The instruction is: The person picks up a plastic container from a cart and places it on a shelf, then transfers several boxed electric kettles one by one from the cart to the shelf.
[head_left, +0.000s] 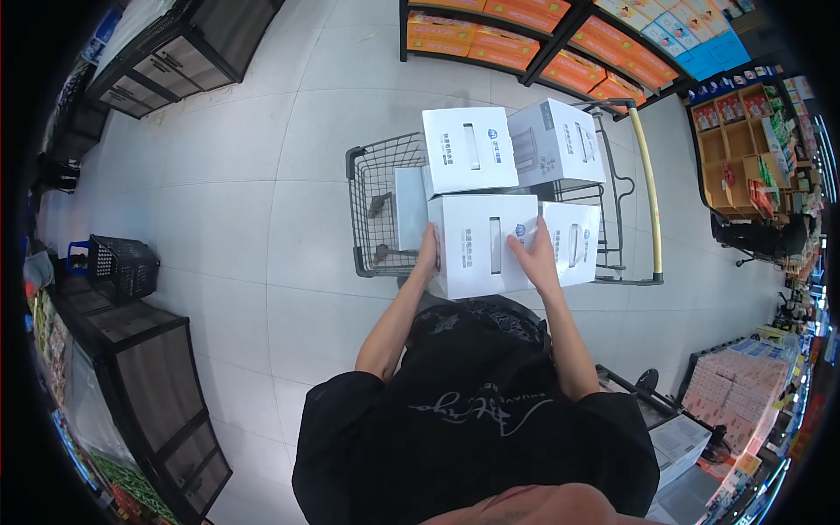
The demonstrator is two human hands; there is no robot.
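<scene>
Between my two hands is a white cardboard box with a slot in its top, blue print and dark lettering. My left hand presses against its left side. On the other side, my right hand grips the right edge, thumb lying on the top. The box is at the near side of a wire shopping cart. Similar white boxes are around it: one box just beyond, another box at the far right with a kettle-like picture, and a box right beside my right hand.
A yellow cart handle is on the right. Shelves of orange cartons stand ahead. Dark cabinets line the left, near a black basket. Behind on the right is a low cart with white boxes.
</scene>
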